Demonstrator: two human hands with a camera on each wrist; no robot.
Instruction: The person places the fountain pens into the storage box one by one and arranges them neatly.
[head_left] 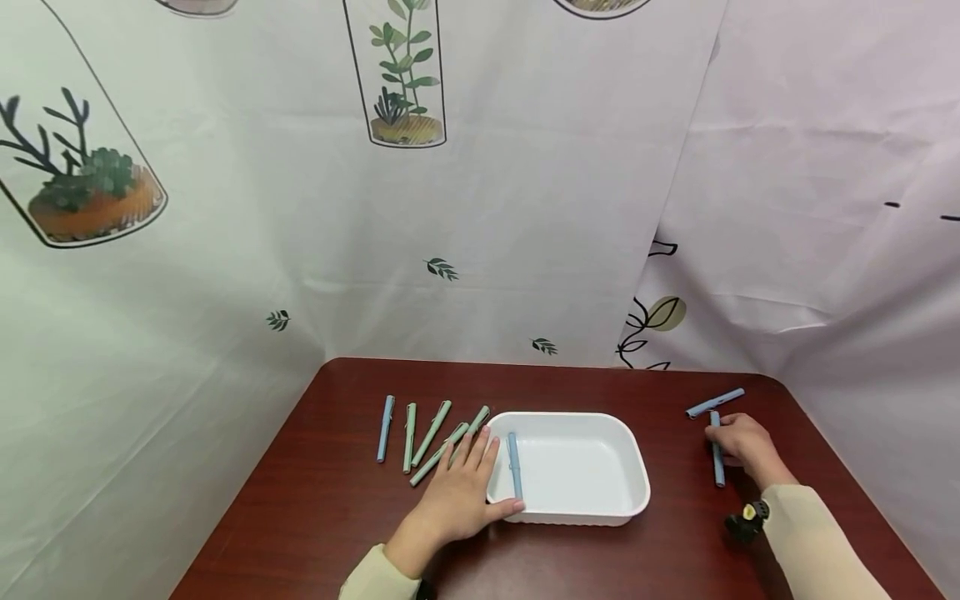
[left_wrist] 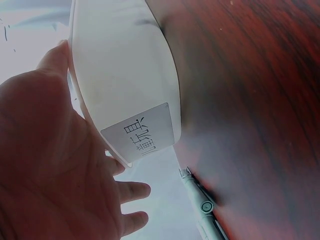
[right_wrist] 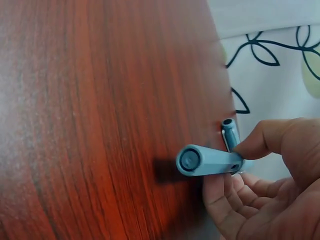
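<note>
A blue pen (right_wrist: 207, 161) is pinched between the thumb and fingers of my right hand (head_left: 745, 443), over the right side of the table. Just beyond it lies another blue pen (head_left: 715, 403). My left hand (head_left: 461, 492) rests with straight, spread fingers on the left rim of a white tray (head_left: 577, 467); the wrist view shows its thumb along the tray's edge. Inside the tray, near its left wall, lies one blue pen (head_left: 514, 462). Several green pens (head_left: 431, 433) lie left of the tray, one partly behind my left fingers.
A further blue pen (head_left: 386, 428) lies left of the green ones. The dark red wooden table (head_left: 300, 517) ends at printed cloth (head_left: 487, 208) behind and at both sides. A label with writing (left_wrist: 140, 131) is stuck on the tray's outer wall.
</note>
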